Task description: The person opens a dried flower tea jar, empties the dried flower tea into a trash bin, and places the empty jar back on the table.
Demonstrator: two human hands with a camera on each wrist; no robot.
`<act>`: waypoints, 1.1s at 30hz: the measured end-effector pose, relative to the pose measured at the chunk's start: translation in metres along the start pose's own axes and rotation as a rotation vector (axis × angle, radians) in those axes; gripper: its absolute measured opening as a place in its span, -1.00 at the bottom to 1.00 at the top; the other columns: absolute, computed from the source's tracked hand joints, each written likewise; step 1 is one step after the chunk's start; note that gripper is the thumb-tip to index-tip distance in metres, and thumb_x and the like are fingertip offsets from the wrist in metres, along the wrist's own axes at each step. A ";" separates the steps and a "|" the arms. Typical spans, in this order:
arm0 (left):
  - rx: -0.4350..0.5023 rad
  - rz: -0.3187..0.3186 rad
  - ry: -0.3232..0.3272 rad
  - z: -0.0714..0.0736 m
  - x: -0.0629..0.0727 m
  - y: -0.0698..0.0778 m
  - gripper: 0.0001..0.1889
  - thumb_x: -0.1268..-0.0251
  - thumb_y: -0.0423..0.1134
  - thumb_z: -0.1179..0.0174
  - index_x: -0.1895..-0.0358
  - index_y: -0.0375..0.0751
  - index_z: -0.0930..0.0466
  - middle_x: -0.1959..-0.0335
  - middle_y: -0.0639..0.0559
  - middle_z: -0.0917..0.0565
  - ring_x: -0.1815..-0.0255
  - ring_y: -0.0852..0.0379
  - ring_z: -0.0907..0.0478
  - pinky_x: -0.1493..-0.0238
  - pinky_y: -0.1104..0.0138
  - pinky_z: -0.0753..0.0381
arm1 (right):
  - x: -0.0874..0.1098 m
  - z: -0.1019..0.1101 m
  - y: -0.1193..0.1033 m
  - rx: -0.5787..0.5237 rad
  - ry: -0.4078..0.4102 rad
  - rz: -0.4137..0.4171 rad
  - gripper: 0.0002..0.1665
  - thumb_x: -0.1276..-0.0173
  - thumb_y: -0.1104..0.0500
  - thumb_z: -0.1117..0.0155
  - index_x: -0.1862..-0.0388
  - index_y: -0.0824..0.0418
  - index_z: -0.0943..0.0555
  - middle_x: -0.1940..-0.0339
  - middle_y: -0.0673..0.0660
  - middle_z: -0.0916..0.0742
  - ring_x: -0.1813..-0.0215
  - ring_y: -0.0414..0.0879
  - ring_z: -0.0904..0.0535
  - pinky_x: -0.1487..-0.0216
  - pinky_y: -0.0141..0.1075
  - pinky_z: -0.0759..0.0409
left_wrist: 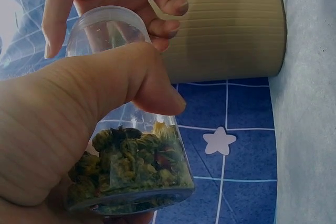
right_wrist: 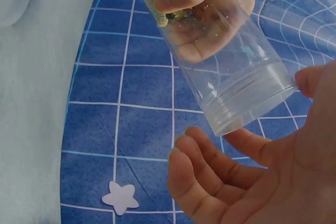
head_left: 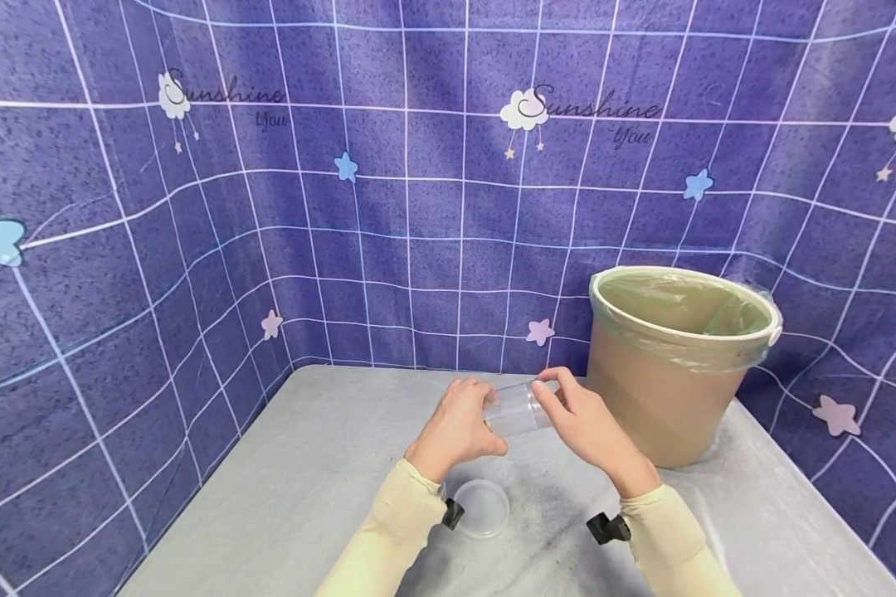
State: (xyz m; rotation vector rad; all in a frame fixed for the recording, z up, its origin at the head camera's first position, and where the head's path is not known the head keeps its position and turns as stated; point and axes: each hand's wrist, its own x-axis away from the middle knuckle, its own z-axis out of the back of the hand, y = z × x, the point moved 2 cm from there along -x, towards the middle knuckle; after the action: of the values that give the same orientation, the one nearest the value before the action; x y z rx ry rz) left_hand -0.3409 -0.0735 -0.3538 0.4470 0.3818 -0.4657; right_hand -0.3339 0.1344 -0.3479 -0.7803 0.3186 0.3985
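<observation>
The jar (head_left: 518,410) lies between the two hands, above the table (head_left: 306,464) and tilted close to level. The left hand (head_left: 455,423) grips its body, thumb across the wall. At the other end, the right hand (head_left: 586,419) appears to pinch the rim band (right_wrist: 252,98) between thumb and a finger, the remaining fingers loosely bent; I cannot tell how hard it presses.

For sound handling, let the left hand carry the weight and the right steady the band only. Apply light, even pressure; a thin wall would probably flex. Check the tilt: the contents (left_wrist: 131,156) are gathered at the base, and a steeper angle could make them slide. From here I cannot tell whether a cap covers the banded end.

Materials: the jar is a smooth, clear cylinder, probably plastic, with a ridged, slightly cloudy band. The contents are crumpled, dry-looking green buds. A clear, shallow disc (head_left: 481,508) with a raised edge rests on the mottled grey tabletop. The bin (head_left: 657,406) is tan, tapered and lined with thin, wrinkled film.
</observation>
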 end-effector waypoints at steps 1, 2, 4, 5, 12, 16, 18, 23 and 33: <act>0.000 0.000 0.001 0.000 0.000 0.000 -0.48 0.38 -0.12 -0.59 0.19 -0.12 -0.64 0.30 0.13 -0.57 0.19 0.08 -0.46 0.15 0.29 -0.54 | 0.000 0.000 0.000 0.005 0.002 -0.012 -0.51 -0.64 -0.23 0.03 -0.22 0.07 -0.51 0.33 0.06 -0.71 0.32 -0.11 -0.59 0.26 -0.19 -0.54; -0.001 0.000 0.002 0.000 0.000 0.000 -0.48 0.39 -0.12 -0.59 0.19 -0.12 -0.64 0.30 0.13 -0.58 0.19 0.09 -0.47 0.15 0.29 -0.54 | 0.000 -0.001 0.000 0.008 0.004 -0.024 -0.50 -0.64 -0.24 0.04 -0.22 0.07 -0.52 0.35 0.05 -0.70 0.34 -0.10 -0.58 0.27 -0.20 -0.53; -0.003 0.000 0.001 0.000 0.000 0.000 -0.47 0.39 -0.11 -0.59 0.19 -0.12 -0.64 0.29 0.11 -0.59 0.20 0.09 -0.46 0.16 0.29 -0.54 | -0.001 -0.002 0.000 0.018 0.009 -0.044 -0.47 -0.63 -0.27 0.06 -0.20 0.07 -0.53 0.38 0.04 -0.69 0.36 -0.10 -0.56 0.29 -0.20 -0.51; -0.004 -0.001 0.001 0.000 0.000 0.000 -0.47 0.39 -0.11 -0.59 0.19 -0.12 -0.64 0.30 0.11 -0.59 0.21 0.09 -0.46 0.16 0.30 -0.53 | -0.001 -0.003 0.000 0.023 0.014 -0.052 -0.47 -0.63 -0.28 0.07 -0.19 0.07 -0.54 0.38 0.04 -0.68 0.37 -0.10 -0.56 0.29 -0.20 -0.51; -0.002 -0.018 0.014 -0.001 0.001 0.001 -0.48 0.40 -0.12 -0.59 0.21 -0.13 -0.63 0.29 0.05 -0.63 0.22 0.07 -0.47 0.16 0.29 -0.53 | -0.001 -0.004 0.001 0.040 0.077 -0.101 -0.43 -0.62 -0.36 0.15 -0.05 0.01 -0.59 0.29 0.05 -0.76 0.30 -0.06 -0.63 0.22 -0.15 -0.55; -0.004 -0.026 0.020 0.000 0.002 0.003 -0.48 0.41 -0.13 -0.59 0.21 -0.15 -0.64 0.28 0.04 -0.64 0.20 0.06 -0.48 0.14 0.27 -0.54 | -0.001 -0.004 0.001 0.039 0.088 -0.133 -0.38 -0.59 -0.42 0.18 0.02 0.00 -0.60 0.38 0.01 -0.73 0.33 -0.07 -0.62 0.23 -0.16 -0.53; -0.008 -0.027 0.023 0.000 0.002 0.003 -0.48 0.41 -0.12 -0.59 0.22 -0.14 -0.64 0.28 0.05 -0.64 0.20 0.06 -0.49 0.13 0.27 -0.54 | -0.001 -0.003 0.001 0.035 0.085 -0.145 -0.36 -0.58 -0.44 0.19 0.04 0.00 -0.60 0.48 -0.01 -0.68 0.38 -0.09 -0.60 0.27 -0.18 -0.50; -0.008 -0.030 0.027 0.000 0.002 0.003 -0.48 0.42 -0.13 -0.59 0.23 -0.13 -0.63 0.27 0.01 -0.66 0.21 0.06 -0.48 0.14 0.27 -0.54 | -0.001 -0.004 0.000 0.020 0.067 -0.163 -0.32 -0.56 -0.48 0.21 0.05 0.01 -0.59 0.59 -0.02 -0.63 0.47 -0.10 -0.56 0.35 -0.20 -0.45; -0.005 -0.027 0.021 -0.002 0.001 0.002 -0.50 0.42 -0.15 -0.58 0.23 -0.13 -0.63 0.24 -0.01 -0.69 0.20 0.05 -0.49 0.13 0.27 -0.56 | -0.001 -0.006 0.003 0.011 0.053 -0.176 -0.28 -0.54 -0.50 0.21 0.01 0.02 -0.61 0.60 -0.01 -0.65 0.48 -0.12 -0.58 0.34 -0.20 -0.46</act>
State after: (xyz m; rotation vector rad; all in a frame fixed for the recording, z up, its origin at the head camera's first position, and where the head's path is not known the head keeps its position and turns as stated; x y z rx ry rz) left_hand -0.3394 -0.0708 -0.3552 0.4431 0.4098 -0.4863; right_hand -0.3367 0.1316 -0.3530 -0.8026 0.2983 0.2105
